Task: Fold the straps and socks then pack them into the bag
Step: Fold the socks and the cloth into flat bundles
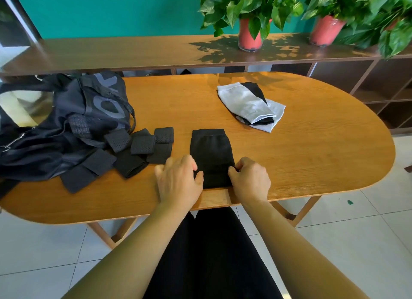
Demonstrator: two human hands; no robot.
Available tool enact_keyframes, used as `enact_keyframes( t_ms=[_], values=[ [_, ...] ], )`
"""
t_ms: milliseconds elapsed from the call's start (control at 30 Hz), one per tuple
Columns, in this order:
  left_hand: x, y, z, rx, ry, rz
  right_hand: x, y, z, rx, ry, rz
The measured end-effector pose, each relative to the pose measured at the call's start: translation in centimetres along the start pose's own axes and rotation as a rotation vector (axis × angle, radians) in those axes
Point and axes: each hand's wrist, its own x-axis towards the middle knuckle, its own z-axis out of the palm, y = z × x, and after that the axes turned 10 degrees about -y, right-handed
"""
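Note:
A black sock (pixel 210 151) lies flat near the front edge of the wooden table (pixel 312 156), its cuff pointing away from me. My left hand (pixel 178 180) grips the sock's near left edge, thumb against the fabric. My right hand (pixel 250 179) pinches its near right edge with curled fingers. Left of the sock lie several black perforated straps (pixel 142 145), some folded into short pieces. A dark open bag (pixel 66 125) sits at the table's left end. A grey and black pile of socks (pixel 252 106) rests at the far right of centre.
Behind the table runs a long wooden shelf (pixel 133 51) with two potted plants (pixel 249 31) in red pots. Open cubbies stand at the back right. Below are a tiled floor and my dark-clothed lap.

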Motion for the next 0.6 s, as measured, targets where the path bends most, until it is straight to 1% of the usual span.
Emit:
enact_keyframes(
  t_ms=[33, 67, 100, 133, 167, 233, 300, 333, 367, 400, 433, 467, 500, 533, 567, 600],
  values=[
    [-0.2, 0.0, 0.2, -0.017, 0.049, 0.12, 0.0, -0.1, 0.0, -0.013, -0.001, 0.003],
    [-0.3, 0.0, 0.4, -0.032, 0.064, 0.251, -0.1, -0.1, 0.0, -0.027, -0.003, 0.007],
    [-0.4, -0.1, 0.7, -0.023, 0.042, 0.384, -0.1, -0.1, -0.1, -0.037, -0.002, 0.009],
    [-0.4, -0.2, 0.9, 0.009, -0.024, 0.494, -0.1, -0.2, -0.1, -0.044, 0.002, 0.009],
    [-0.5, -0.4, 1.1, 0.043, -0.1, 0.562, -0.1, -0.2, -0.2, -0.052, 0.004, 0.01],
    [-0.6, -0.8, 1.1, 0.064, -0.213, 0.595, -0.2, -0.3, -0.2, -0.066, 0.008, 0.009],
    [-0.5, -1.3, 1.0, 0.068, -0.278, 0.598, -0.4, -0.3, -0.1, -0.053, 0.034, -0.002],
    [-0.5, -1.4, 1.0, 0.071, -0.302, 0.599, -0.6, -0.1, -0.1, -0.052, 0.087, -0.065],
    [-0.5, -1.5, 0.9, 0.075, -0.319, 0.598, -0.9, 0.2, 0.0, -0.076, 0.15, -0.184],
    [-0.4, -1.5, 0.8, 0.079, -0.327, 0.596, -1.1, 0.5, 0.1, -0.127, 0.198, -0.335],
    [-0.4, -1.5, 0.8, 0.082, -0.329, 0.589, -1.4, 0.9, 0.2, -0.206, 0.202, -0.486],
    [-0.3, -1.5, 0.9, 0.077, -0.328, 0.581, -1.6, 1.4, 0.4, -0.294, 0.123, -0.607],
    [-0.2, -1.7, 1.1, 0.067, -0.335, 0.572, -1.9, 1.8, 0.5, -0.369, -0.023, -0.673],
    [-0.1, -1.8, 1.2, 0.059, -0.351, 0.566, -2.1, 2.3, 0.5, -0.422, -0.183, -0.686],
    [-0.1, -2.0, 1.3, 0.056, -0.371, 0.562, -2.2, 2.8, 0.5, -0.458, -0.314, -0.66],
    [-0.1, -2.2, 1.4, 0.053, -0.39, 0.553, -2.2, 3.3, 0.5, -0.495, -0.382, -0.631]
  ],
)
